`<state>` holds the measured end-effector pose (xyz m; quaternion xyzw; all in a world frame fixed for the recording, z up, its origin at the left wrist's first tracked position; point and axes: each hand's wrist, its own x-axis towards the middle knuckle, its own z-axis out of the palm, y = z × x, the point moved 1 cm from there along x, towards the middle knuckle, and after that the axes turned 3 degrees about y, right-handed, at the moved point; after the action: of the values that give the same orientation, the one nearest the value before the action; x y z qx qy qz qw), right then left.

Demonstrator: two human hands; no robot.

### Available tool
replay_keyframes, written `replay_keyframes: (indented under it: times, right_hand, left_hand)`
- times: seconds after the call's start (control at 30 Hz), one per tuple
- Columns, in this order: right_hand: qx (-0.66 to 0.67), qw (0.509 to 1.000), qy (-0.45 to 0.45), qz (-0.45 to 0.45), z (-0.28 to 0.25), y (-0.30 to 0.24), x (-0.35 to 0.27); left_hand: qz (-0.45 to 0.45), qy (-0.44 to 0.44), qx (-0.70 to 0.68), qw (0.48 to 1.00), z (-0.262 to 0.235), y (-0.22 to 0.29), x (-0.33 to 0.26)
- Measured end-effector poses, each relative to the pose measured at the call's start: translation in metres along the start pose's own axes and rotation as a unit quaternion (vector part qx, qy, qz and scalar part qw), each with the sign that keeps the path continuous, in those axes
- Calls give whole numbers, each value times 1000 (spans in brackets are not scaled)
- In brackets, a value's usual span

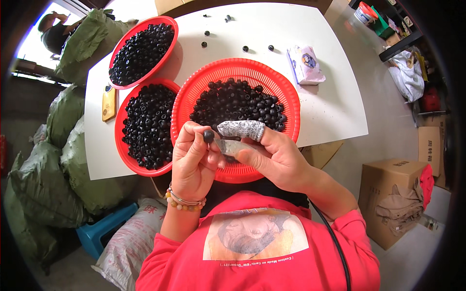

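Observation:
Between the thumb and fingers of my left hand [194, 153] is a small round black plastic part [208, 136]. My right hand [279, 157] is closed on a short flat tool wrapped in something pale and translucent [232, 147]; its tip is beside the black part, and I cannot tell if they touch. A grey knitted sleeve [241, 129] covers my right index finger. Both hands are over the near rim of a large red plastic basket [286, 89], which holds many similar black parts [238, 104].
Two red basins, one near left [119, 140] and one far left [174, 24], hold more black parts. Several loose ones lie across the white table [335, 111]. A tissue pack [307, 68] is at right, a yellow phone-shaped item [109, 104] at left. Green sacks [41, 179] and a carton [388, 194] flank me.

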<state>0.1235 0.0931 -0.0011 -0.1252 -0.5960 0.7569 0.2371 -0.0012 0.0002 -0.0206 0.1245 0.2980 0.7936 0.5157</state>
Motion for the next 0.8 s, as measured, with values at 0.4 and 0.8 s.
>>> replay_keyframes:
  times: [0.4,0.8]
  right_hand:
    - [-28,999,-3,-27,-4,5,-1]
    - [81,996,-33,24,-3,7,2]
  left_hand:
    - [-5,2,36,999,-3,-4,-2]
    - [-75,6,-58,995,-2,-3,0]
